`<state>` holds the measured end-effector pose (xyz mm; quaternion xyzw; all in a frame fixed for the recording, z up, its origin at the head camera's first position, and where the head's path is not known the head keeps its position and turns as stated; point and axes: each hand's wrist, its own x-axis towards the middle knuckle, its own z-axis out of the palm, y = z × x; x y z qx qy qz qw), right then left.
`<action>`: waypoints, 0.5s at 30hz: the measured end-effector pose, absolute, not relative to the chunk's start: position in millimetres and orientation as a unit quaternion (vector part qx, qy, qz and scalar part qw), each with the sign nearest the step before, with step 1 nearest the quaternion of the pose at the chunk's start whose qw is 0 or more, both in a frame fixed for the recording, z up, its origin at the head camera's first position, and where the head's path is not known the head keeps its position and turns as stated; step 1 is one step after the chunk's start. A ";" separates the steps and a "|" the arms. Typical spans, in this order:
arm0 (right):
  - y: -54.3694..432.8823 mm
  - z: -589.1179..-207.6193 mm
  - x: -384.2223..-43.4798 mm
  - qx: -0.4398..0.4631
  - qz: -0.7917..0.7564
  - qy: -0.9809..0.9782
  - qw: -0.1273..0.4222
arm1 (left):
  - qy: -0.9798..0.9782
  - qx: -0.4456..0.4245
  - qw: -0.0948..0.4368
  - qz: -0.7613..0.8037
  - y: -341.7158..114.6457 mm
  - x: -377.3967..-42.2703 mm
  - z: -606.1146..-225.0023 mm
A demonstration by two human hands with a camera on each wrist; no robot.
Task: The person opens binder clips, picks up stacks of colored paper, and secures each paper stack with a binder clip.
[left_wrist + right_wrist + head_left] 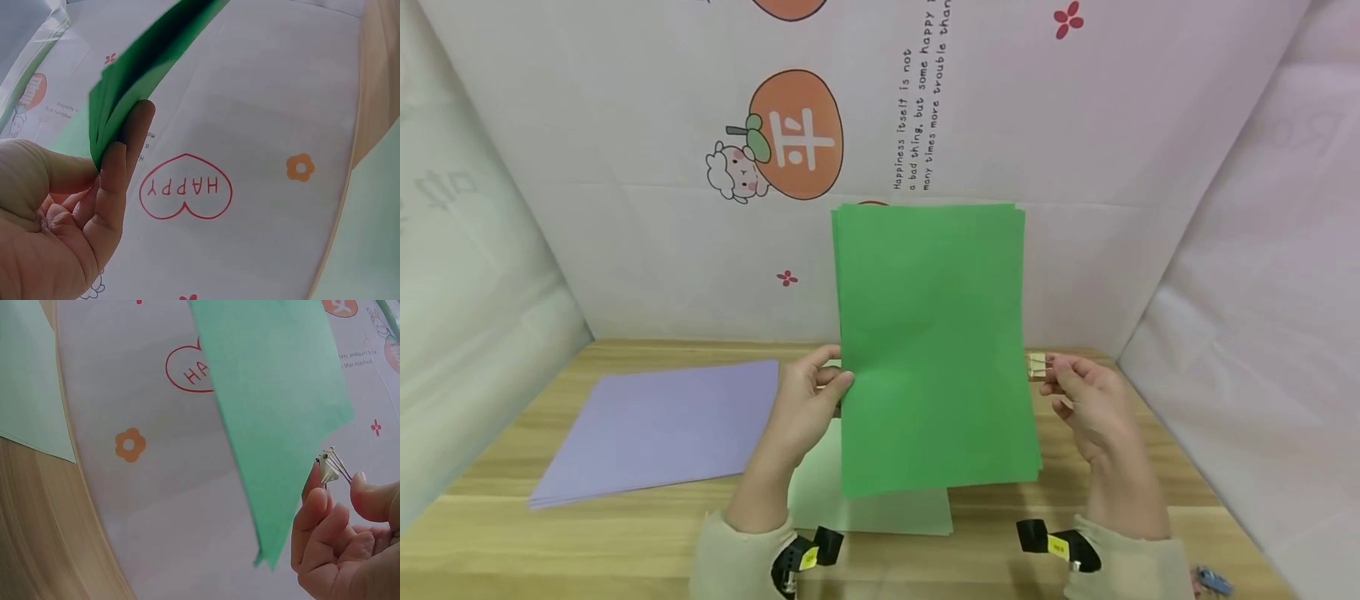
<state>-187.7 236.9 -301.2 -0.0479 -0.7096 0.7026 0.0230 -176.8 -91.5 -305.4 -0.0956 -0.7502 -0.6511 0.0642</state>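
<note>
Several green sheets of paper (932, 342) stand upright in front of me, their edges slightly out of line. My left hand (808, 404) pinches the stack at its left edge, thumb in front and fingers behind; the left wrist view shows the sheets (119, 100) fanned apart a little above the thumb. My right hand (1093, 404) pinches a small yellowish binder clip (1037, 365) by its wire handles. The clip (328, 465) sits right by the right edge of the green sheets, its body toward the paper.
A stack of purple paper (662, 429) lies on the wooden table (482, 533) at the left. Pale green paper (880, 512) lies under the raised sheets, partly hidden. Small blue clip-like items (1213, 581) are at the bottom right. White printed cloth (662, 250) walls the back and sides.
</note>
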 end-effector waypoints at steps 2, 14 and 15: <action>237.2 -301.3 -188.0 -0.046 0.697 -0.715 0.024 | -0.749 -0.097 0.064 -0.653 -90.8 -176.6 -304.9; 236.9 -303.2 -189.4 -0.071 0.670 -0.739 0.020 | -0.746 -0.101 0.055 -0.656 -86.9 -176.8 -306.4; 236.6 -303.3 -189.5 -0.072 0.667 -0.741 0.019 | -0.745 -0.102 0.053 -0.657 -86.5 -176.8 -306.3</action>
